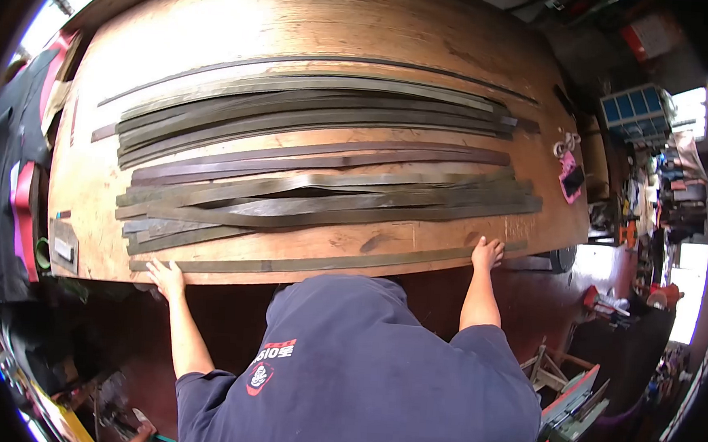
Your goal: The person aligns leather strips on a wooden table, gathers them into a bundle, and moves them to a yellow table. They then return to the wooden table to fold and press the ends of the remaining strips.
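A long, flat olive-brown strip (327, 263) lies along the near edge of the wooden table. At its left end, my left hand (166, 278) rests with the fingers apart, touching the strip and the table edge. Near the right end, my right hand (488, 253) has its fingers bent over the strip. Just beyond lies a loose pile of similar olive strips (331, 199), some twisted and overlapping. Reddish-brown strips (317, 160) lie behind that pile. Farther back sits a thicker bundle of dark strips (312, 113).
The large wooden table (430, 31) fills the upper view. A thin dark strip (315, 60) lies far back on it. A pink-cased phone (570, 179) is near the right edge, and a small block on a plate (64, 249) at the left corner. Cluttered shelves stand right.
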`<state>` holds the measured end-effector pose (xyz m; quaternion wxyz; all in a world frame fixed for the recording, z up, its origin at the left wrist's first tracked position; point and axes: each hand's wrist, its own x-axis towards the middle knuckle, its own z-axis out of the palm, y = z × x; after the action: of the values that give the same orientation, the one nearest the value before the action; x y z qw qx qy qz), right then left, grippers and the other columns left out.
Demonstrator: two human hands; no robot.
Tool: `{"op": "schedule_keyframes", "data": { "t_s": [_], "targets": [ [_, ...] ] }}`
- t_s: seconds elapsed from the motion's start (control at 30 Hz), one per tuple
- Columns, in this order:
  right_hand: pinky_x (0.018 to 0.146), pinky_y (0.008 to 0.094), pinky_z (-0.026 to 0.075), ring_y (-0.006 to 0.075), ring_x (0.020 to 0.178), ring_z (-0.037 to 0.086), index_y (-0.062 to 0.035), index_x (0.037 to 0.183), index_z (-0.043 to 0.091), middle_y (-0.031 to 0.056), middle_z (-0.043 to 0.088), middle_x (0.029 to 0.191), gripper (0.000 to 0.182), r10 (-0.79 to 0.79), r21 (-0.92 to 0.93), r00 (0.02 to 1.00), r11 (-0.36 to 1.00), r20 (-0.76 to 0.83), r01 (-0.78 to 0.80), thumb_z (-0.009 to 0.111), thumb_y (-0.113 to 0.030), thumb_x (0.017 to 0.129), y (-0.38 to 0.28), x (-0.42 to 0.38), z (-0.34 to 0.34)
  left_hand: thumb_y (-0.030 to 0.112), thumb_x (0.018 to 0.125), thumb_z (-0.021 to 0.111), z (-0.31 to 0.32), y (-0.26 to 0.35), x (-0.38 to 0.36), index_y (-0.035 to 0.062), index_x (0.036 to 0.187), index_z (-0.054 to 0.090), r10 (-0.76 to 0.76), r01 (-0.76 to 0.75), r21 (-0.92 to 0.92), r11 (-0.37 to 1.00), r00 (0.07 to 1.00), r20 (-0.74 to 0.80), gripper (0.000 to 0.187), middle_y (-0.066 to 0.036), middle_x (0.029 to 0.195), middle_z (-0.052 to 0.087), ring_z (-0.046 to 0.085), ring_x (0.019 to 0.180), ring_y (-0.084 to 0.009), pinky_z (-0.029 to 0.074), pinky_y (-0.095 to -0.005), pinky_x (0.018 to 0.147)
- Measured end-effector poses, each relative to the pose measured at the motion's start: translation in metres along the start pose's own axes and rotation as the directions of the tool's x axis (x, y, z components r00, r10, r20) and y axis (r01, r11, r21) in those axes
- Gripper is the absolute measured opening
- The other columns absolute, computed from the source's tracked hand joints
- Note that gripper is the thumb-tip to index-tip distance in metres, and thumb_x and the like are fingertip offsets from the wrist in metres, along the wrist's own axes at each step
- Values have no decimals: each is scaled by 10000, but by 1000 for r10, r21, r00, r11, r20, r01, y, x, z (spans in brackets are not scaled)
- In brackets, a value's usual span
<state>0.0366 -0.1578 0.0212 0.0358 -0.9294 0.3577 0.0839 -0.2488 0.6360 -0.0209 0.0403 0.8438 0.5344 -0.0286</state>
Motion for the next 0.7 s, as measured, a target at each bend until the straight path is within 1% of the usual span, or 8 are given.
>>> {"op": "schedule_keyframes", "data": {
  "t_s": [0.1, 0.17, 0.23, 0.3, 0.43, 0.57, 0.63, 0.7],
  "targets": [
    [1127, 603, 182, 334, 1438, 161, -44, 1484, 262, 130, 173, 1569, 693, 1, -26, 1000, 1000, 2, -1, 423, -482, 972, 0, 3, -8, 385, 889, 574, 17, -18, 20, 67, 1452, 336, 19, -26, -84, 996, 996, -86, 689, -245, 1532, 206, 240, 1390, -452, 327, -589, 1065],
    [1110, 601, 211, 348, 1413, 216, -52, 1444, 342, 137, 213, 1551, 643, 2, -53, 996, 999, -90, -7, 483, -447, 956, -3, 6, -12, 356, 871, 595, -48, 45, -12, 72, 1439, 360, -208, 208, 28, 978, 978, 21, 677, -225, 1541, 189, 225, 1402, -437, 326, -616, 1048],
    [1084, 558, 282, 352, 1344, 335, -66, 1351, 469, 135, 312, 1502, 534, -305, -32, 897, 950, -319, 312, 583, -350, 914, -23, 8, -34, 273, 855, 615, -40, 64, -15, 85, 1414, 408, -186, 186, -17, 982, 975, -124, 625, -214, 1536, 191, 253, 1390, -411, 321, -633, 1033],
    [1054, 490, 347, 346, 1259, 436, -72, 1249, 561, 128, 448, 1404, 437, -573, 77, 685, 739, -450, 669, 655, -239, 855, -59, 17, -46, 231, 840, 646, -47, 109, -31, 105, 1350, 477, 65, -72, -7, 997, 928, -366, 552, -211, 1462, 345, 316, 1358, -389, 351, -585, 1025],
    [1053, 432, 369, 304, 1256, 456, -74, 1222, 590, 112, 545, 1312, 399, -860, 196, 374, 323, -348, 926, 652, -153, 836, -167, 15, -54, 96, 765, 678, -73, 277, -94, 81, 1183, 613, 563, -690, -238, 684, 706, -429, 423, -155, 1242, 578, 507, 1188, -339, 382, -451, 1021],
    [1038, 427, 373, 283, 1222, 477, -106, 1191, 609, 86, 565, 1265, 362, -941, 164, 182, 139, -286, 977, 649, -125, 832, -225, 24, -37, 145, 775, 702, -57, 403, -139, 90, 1231, 574, 826, -841, -191, 506, 536, -172, 477, -113, 1214, 562, 513, 1154, -313, 402, -437, 949],
    [976, 415, 409, 272, 1143, 512, -101, 1145, 628, 70, 592, 1148, 329, -977, 168, 193, 176, -89, 970, 671, -139, 821, -238, 32, -36, 218, 771, 711, -41, 433, -145, 119, 1179, 598, 836, -839, -170, 516, 537, -113, 434, -81, 1090, 567, 515, 1092, -287, 410, -443, 902],
    [921, 416, 422, 269, 1073, 523, -109, 1079, 634, 54, 579, 1063, 301, -986, 164, 123, 104, -109, 981, 707, -156, 791, -240, 45, -36, 213, 769, 708, -29, 444, -137, 128, 1103, 617, 831, -839, -108, 534, 544, -113, 357, -74, 1033, 563, 524, 1039, -280, 413, -445, 872]
  ]
}}
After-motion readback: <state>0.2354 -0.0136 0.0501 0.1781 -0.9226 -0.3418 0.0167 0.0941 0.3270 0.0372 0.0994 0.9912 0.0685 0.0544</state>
